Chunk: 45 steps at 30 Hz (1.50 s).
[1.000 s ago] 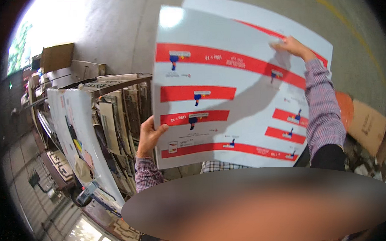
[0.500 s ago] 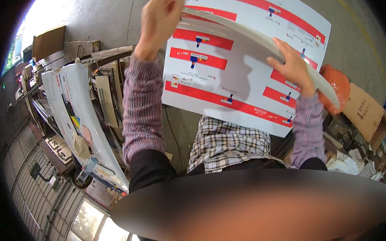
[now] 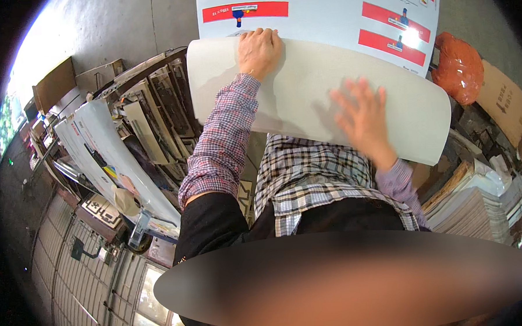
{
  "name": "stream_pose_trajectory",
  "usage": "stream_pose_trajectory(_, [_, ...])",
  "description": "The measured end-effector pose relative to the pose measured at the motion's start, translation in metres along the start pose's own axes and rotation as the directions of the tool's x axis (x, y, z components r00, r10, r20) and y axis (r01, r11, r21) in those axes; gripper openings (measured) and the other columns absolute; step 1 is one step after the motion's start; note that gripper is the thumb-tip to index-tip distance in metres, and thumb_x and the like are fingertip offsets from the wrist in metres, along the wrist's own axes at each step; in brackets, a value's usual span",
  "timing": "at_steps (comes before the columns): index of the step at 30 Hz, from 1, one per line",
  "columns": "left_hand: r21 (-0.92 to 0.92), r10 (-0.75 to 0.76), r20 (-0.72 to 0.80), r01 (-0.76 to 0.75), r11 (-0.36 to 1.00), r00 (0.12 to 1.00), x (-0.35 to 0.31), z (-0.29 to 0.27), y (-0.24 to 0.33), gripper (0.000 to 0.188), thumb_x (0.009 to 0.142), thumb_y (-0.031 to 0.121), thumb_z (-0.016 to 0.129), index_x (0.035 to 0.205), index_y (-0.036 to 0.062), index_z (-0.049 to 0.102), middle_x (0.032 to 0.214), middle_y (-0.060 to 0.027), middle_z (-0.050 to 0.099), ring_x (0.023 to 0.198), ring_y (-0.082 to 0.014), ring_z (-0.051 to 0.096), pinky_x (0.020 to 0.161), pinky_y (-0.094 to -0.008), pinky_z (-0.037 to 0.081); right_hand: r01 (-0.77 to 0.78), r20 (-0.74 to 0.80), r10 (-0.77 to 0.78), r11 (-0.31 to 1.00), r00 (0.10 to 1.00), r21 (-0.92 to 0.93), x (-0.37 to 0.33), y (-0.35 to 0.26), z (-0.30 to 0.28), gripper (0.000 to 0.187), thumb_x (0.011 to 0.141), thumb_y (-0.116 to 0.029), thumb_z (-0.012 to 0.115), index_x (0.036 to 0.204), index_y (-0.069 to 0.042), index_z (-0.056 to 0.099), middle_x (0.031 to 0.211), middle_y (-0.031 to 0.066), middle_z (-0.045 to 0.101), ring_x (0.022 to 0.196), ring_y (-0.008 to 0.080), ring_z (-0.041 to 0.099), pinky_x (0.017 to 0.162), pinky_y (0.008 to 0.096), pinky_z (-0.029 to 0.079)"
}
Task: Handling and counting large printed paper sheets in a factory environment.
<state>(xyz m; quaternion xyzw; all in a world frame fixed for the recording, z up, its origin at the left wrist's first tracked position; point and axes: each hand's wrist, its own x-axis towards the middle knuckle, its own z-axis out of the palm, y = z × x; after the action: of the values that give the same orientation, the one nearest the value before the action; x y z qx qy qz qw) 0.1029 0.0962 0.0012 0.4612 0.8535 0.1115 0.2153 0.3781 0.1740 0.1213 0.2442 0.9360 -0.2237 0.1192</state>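
In front of me lies a large white printed sheet (image 3: pixel 324 14) with red bands and small blue figures. Over its near part bends a plain off-white cardboard sheet (image 3: pixel 310 91), blank side up, its near edge hanging close to my checked apron. My left hand (image 3: pixel 259 52) is closed over the far, curved edge of this off-white sheet, knuckles up. Above the right half of the blank surface is my right hand (image 3: pixel 361 115), fingers spread and smeared by motion. Whether its palm touches the sheet cannot be made out.
An orange bag (image 3: pixel 458 67) and a brown cardboard box (image 3: pixel 503 106) stand to the right, above a stack of pale sheets (image 3: pixel 467 212). On the left, a rack of upright boards (image 3: pixel 148 115) stands beside a white panel (image 3: pixel 118 163) with tools on it.
The curved sheet has come down toward my body, its blank side now up. My left hand has moved nearer and closed on its edge; my right hand has moved nearer and left.
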Motion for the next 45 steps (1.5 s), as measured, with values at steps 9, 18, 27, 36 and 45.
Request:
stream_pose_trajectory(9, [-0.012, 0.137, -0.207, -0.142, 0.99, 0.969, 0.011, 0.02, 0.001, 0.021, 0.088, 0.017, 0.049, 0.077, 0.0019, 0.06, 0.078, -0.0099, 0.059, 0.081, -0.0285, 0.056, 0.079, -0.0403, 0.043, -0.466, -0.15, 0.453, 0.883, 0.879, -0.062, 0.07, 0.113, 0.037, 0.042, 0.09, -0.044, 0.05, 0.083, -0.006, 0.065, 0.094, 0.0089, 0.061, 0.094, 0.0249, 0.056, 0.079, 0.0437, 0.04])
stream_pose_trajectory(18, [0.137, 0.151, -0.316, -0.112, 0.984, 0.937, 0.024, 0.037, 0.001, 0.021, 0.087, 0.017, 0.052, 0.069, 0.0061, 0.056, 0.072, -0.0076, 0.056, 0.075, -0.0268, 0.055, 0.07, -0.0406, 0.042, -0.308, -0.413, 0.254, 0.949, 0.875, -0.07, 0.086, 0.147, 0.064, 0.031, 0.088, -0.033, 0.055, 0.071, -0.007, 0.056, 0.074, 0.007, 0.054, 0.079, 0.0249, 0.054, 0.066, 0.0407, 0.037])
stream_pose_trajectory(27, [0.327, 0.011, -0.166, 0.044, 0.944, 0.986, 0.014, -0.047, -0.143, 0.025, 0.088, 0.027, 0.047, 0.082, 0.0097, 0.064, 0.094, -0.0091, 0.059, 0.095, -0.0285, 0.053, 0.083, -0.0413, 0.04, -0.507, -0.424, 0.43, 0.858, 0.797, -0.085, 0.0, 0.241, 0.054, 0.027, 0.088, -0.035, 0.052, 0.094, -0.011, 0.061, 0.095, 0.005, 0.059, 0.097, 0.0252, 0.054, 0.085, 0.0422, 0.036])
stream_pose_trajectory(36, [0.124, 0.048, -0.46, 0.011, 0.992, 0.886, 0.046, 0.002, -0.167, 0.024, 0.086, 0.021, 0.043, 0.074, 0.0038, 0.054, 0.076, -0.0121, 0.053, 0.08, -0.0299, 0.045, 0.079, -0.0425, 0.035, -0.503, -0.579, 0.424, 0.864, 0.696, 0.027, 0.016, 0.248, 0.077, 0.026, 0.09, -0.034, 0.049, 0.092, -0.01, 0.059, 0.097, 0.0063, 0.057, 0.097, 0.0314, 0.049, 0.084, 0.044, 0.036])
stream_pose_trajectory(45, [0.012, -0.6, -0.17, 0.61, 0.792, 0.782, -0.056, -0.076, -0.123, 0.055, 0.092, 0.049, 0.044, 0.106, -0.0037, 0.05, 0.096, -0.021, 0.06, 0.089, -0.0374, 0.059, 0.076, -0.045, 0.046, -0.778, -0.321, 0.832, 0.544, 0.451, 0.316, -0.109, 0.207, 0.021, 0.051, 0.096, -0.047, 0.038, 0.123, -0.006, 0.052, 0.118, 0.0193, 0.054, 0.108, 0.036, 0.051, 0.092, 0.0449, 0.038])
